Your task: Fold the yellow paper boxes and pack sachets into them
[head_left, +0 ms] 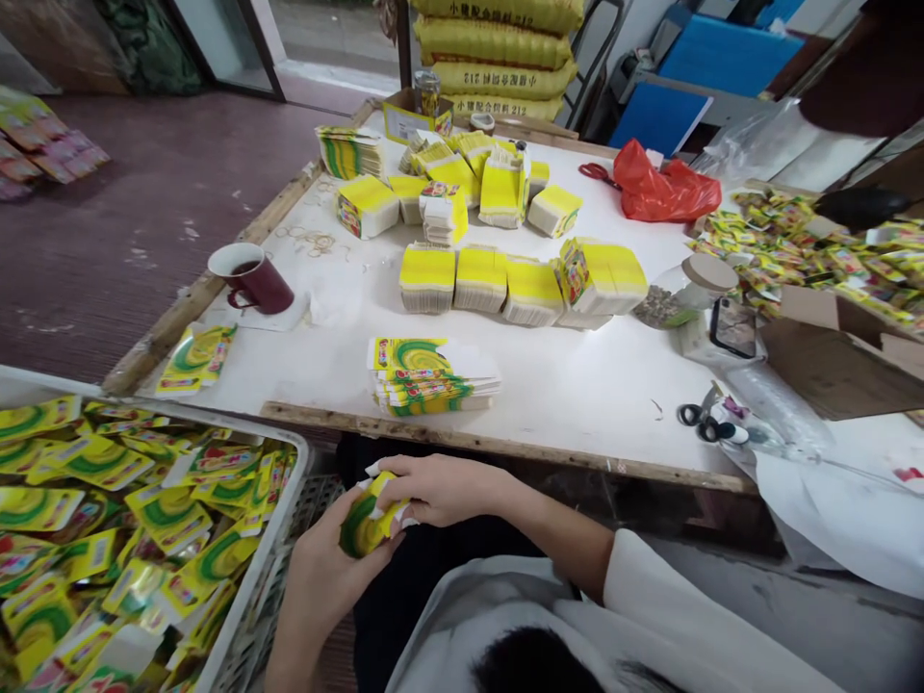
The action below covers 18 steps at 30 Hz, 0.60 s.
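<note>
Over my lap, just off the table's front edge, both hands close on one small yellow-and-green carton (367,520). My left hand (321,568) wraps it from the left and below. My right hand (423,486) grips its upper right side, with white covers on some fingertips. Part of the carton is hidden behind the fingers. In front of my hands, a fanned stack of flat cartons (415,371) lies near the table edge. To the left, a white crate (289,472) is full of loose yellow-green cartons.
Bundled yellow cards (480,274) stand in rows on the white table (332,371). A maroon mug (260,284) of dark liquid sits left. Rightward are a red bag (664,183), a jar (685,289), a phone (732,327), scissors (704,422) and a cardboard box (844,361).
</note>
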{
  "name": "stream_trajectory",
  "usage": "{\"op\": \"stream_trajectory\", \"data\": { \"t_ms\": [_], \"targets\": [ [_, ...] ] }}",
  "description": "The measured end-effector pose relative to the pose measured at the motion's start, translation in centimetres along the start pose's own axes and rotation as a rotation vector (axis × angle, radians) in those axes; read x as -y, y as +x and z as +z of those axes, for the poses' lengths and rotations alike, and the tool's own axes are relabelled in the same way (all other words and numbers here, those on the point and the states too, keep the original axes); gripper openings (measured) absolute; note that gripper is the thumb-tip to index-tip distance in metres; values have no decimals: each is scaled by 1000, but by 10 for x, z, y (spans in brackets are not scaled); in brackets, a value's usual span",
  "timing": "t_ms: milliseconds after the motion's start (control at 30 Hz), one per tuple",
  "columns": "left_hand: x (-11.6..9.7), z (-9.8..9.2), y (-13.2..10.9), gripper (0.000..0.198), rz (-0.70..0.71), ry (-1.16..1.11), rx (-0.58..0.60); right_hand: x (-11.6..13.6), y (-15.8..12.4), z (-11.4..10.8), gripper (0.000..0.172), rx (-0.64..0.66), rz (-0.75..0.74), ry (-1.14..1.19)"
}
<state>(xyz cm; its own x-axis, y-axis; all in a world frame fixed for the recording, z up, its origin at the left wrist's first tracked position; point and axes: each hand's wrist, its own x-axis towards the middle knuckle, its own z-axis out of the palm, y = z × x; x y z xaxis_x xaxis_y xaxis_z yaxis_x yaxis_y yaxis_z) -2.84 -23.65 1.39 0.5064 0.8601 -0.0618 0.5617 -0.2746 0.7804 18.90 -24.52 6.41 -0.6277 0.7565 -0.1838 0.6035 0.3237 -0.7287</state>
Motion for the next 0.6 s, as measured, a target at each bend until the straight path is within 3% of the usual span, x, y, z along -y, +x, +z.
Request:
{"op": "stream_trajectory", "data": {
  "t_ms": [167,333,400,500,600],
  "targets": [
    [-6,-2,1,52,-35,8,-19,1,2,0,34,-43,24,-22],
    [-13,-3,2,49,-65,-81,44,-2,-3,-4,21,-23,4,56],
    [-13,-2,3,51,-64,-44,8,-2,-5,-2,19,-49,-8,104],
    [-14,2,5,56,-76,55,-96,3,-3,10,31,-172,58,176],
    [-11,5,4,58,-109,1,-149,6,1,17,57,-322,62,229]
  ]
}}
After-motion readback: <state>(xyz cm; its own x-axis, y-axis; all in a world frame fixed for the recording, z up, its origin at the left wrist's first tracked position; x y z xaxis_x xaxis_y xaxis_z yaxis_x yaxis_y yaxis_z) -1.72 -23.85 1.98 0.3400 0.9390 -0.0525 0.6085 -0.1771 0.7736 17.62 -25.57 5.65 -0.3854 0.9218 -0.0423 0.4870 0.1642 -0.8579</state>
